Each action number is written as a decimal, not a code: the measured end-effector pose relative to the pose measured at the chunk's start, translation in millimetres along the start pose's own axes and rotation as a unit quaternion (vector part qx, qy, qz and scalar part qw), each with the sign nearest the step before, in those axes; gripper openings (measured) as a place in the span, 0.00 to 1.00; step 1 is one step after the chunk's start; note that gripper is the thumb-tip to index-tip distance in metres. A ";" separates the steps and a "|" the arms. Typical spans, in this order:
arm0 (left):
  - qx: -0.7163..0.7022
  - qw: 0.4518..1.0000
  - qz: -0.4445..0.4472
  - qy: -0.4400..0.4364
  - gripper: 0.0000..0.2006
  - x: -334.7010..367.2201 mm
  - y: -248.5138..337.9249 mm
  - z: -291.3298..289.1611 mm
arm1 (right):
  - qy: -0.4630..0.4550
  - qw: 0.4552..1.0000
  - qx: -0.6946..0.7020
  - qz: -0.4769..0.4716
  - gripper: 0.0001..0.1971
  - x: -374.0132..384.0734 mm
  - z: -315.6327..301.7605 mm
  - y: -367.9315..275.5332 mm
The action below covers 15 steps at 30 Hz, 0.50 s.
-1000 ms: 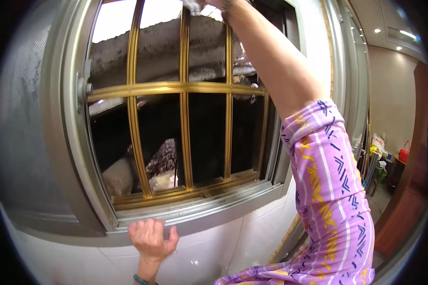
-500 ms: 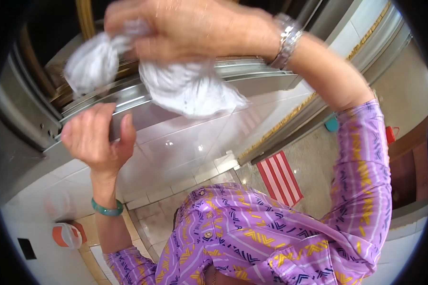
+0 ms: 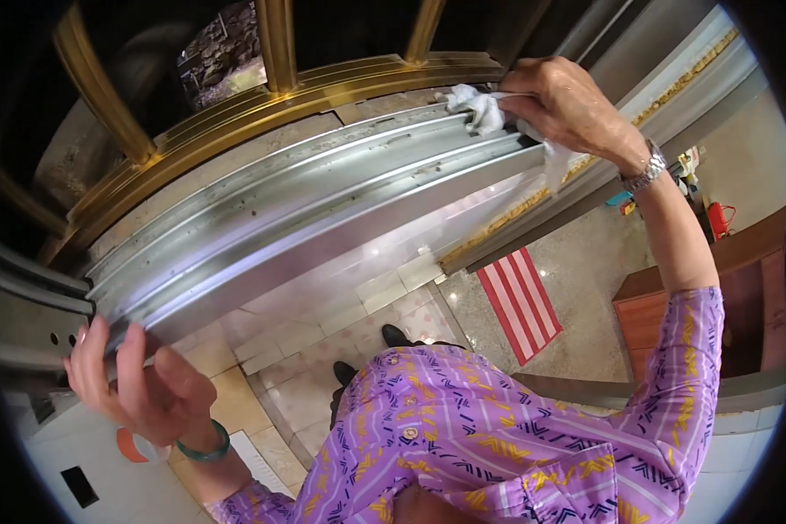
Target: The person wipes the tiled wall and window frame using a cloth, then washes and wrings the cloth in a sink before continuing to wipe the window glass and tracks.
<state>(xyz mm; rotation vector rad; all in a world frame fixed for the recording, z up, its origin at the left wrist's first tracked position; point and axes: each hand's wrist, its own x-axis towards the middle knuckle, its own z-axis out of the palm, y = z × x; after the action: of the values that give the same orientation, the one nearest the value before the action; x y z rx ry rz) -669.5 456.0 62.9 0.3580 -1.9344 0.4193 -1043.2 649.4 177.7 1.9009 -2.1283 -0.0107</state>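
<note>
My right hand (image 3: 569, 106) grips a white cloth (image 3: 479, 111) and presses it into the grooves at the right end of a metal window track (image 3: 323, 192). Part of the cloth hangs below the hand over the track's near edge. Dark specks of dirt lie along the silvery track. At the track's left end, my left hand (image 3: 144, 384) has its fingers apart and holds nothing; its fingertips are at the near edge of the frame. A green bangle is on my left wrist, a metal watch on my right.
Gold-coloured window bars (image 3: 277, 48) stand behind the track. Below are a tiled wall and floor, a red-and-white striped mat (image 3: 520, 306), and a wooden cabinet (image 3: 664, 306) at the right. An orange-and-white container (image 3: 140, 445) is partly behind my left hand.
My right hand has swung to the right and down with the cloth, from above the track onto its right end. My left hand has moved down and left along the edge.
</note>
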 end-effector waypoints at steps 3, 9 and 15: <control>0.041 0.999 -0.005 0.019 0.10 -15.8 -12.3 11.5 | -0.010 0.998 -0.001 -0.068 0.09 35.6 9.6 -19.2; 0.028 0.999 0.006 0.038 0.12 -10.6 2.1 0.0 | 0.079 0.956 0.181 -0.218 0.05 94.3 6.0 -123.9; -0.023 0.999 0.000 0.031 0.11 -5.4 -1.4 5.9 | 0.003 0.893 0.337 -0.297 0.13 123.5 1.2 -153.4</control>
<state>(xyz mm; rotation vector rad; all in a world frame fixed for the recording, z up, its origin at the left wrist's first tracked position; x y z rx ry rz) -671.6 452.4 55.9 0.3117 -1.8795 0.3810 -905.4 508.8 172.2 2.8622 -1.5511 0.6849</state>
